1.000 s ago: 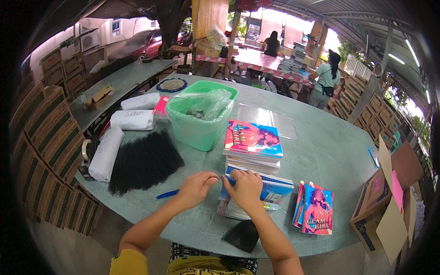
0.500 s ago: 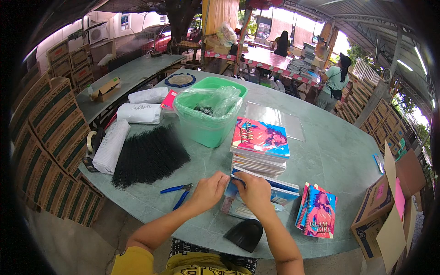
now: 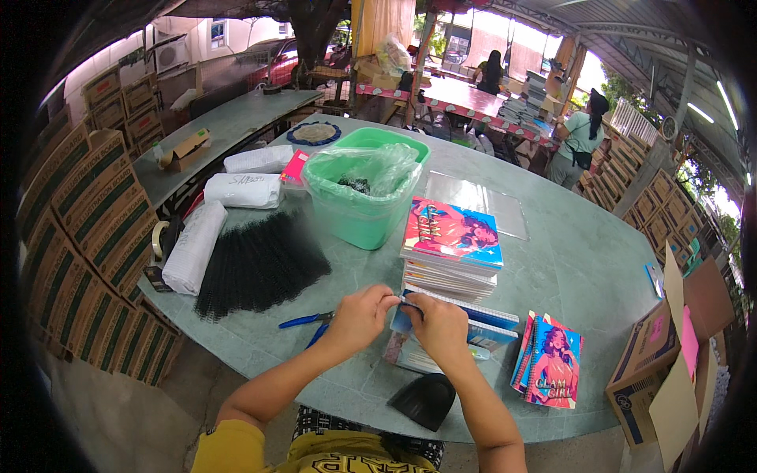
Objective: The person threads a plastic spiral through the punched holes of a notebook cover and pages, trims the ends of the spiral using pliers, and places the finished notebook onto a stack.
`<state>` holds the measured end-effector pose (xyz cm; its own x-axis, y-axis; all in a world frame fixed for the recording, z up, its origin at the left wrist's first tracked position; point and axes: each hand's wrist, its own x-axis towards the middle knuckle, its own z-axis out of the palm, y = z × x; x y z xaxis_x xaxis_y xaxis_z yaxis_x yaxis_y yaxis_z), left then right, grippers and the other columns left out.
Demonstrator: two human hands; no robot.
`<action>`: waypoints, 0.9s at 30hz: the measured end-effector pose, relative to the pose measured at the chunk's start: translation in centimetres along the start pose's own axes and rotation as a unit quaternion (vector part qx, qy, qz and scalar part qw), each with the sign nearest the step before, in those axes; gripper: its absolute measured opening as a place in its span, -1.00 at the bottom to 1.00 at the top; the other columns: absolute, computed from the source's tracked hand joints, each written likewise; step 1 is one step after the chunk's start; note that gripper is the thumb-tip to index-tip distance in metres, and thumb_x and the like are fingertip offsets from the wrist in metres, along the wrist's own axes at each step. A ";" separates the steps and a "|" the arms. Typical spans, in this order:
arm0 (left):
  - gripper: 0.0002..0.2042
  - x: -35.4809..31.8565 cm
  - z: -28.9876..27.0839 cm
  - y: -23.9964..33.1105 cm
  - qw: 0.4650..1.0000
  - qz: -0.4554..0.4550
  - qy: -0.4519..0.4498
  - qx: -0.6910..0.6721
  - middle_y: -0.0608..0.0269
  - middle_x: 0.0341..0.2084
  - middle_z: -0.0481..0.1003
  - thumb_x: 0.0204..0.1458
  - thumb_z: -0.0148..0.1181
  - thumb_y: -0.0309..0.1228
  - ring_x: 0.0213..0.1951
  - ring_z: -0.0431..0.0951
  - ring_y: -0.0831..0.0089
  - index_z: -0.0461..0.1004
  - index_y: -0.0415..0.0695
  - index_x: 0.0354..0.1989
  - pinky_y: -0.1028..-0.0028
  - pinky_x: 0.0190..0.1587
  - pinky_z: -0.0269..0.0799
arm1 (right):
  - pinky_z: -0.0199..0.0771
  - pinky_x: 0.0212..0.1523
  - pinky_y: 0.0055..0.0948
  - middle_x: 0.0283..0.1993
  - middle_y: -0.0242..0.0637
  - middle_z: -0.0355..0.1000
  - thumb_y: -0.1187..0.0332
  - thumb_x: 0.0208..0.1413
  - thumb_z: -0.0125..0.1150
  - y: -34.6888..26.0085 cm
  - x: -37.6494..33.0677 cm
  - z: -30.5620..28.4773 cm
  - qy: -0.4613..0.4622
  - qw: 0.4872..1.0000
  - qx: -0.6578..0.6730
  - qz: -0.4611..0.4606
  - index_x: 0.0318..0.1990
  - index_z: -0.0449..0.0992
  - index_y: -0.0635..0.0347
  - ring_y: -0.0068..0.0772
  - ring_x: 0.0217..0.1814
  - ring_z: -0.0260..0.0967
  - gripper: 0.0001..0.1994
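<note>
Both hands meet over a blue-covered notebook lying near the front edge of the round green desk; the left hand is closed, its fingers pinched at the notebook's left edge, where a thin dark strip shows; the right hand is curled and presses down on the same edge, its thumb toward the left hand; the two hands touch or nearly touch, and which it is cannot be told.

Just behind the notebook stands a stack of notebooks with a bright pink and blue cover on top, its near edge almost over the fingers; to the right, near the desk's front-right rim, lie a few finished spiral notebooks, well apart from the hands; a black dustpan-like scoop sits at the very front edge, just beside the right forearm.

To the left of the left hand lie blue-handled pliers, near the wrist; beyond them a spread of black binding coils reaches toward the left rim, with white rolled bundles alongside; a green plastic tub lined with clear film stands behind, left of the stack.

Bare desk surface shows to the right of the stack and at the far side, where a clear plastic sheet lies flat; an open cardboard box stands off the right rim.
</note>
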<state>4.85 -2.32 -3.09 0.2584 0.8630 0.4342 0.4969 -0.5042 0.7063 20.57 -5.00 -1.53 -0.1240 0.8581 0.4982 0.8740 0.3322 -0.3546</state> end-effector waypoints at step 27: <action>-0.67 -4.9 3.2 -1.5 0.960 0.149 -0.200 0.127 -0.02 -0.36 0.43 -0.03 0.16 -0.20 -0.26 0.44 -0.05 0.40 -0.16 -0.17 0.13 -0.22 0.35 | 0.38 -0.35 -0.28 -0.40 -0.26 0.44 0.42 -0.14 0.30 0.9 0.4 0.7 0.032 0.995 0.060 -0.067 -0.33 0.43 0.14 -0.15 -0.31 0.41 -0.80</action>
<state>5.53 -5.72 -8.07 0.6925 0.6506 0.3118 0.5236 -0.7505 0.4032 20.96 -4.12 -2.18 -0.2021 0.7772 0.5960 0.7885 0.4901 -0.3717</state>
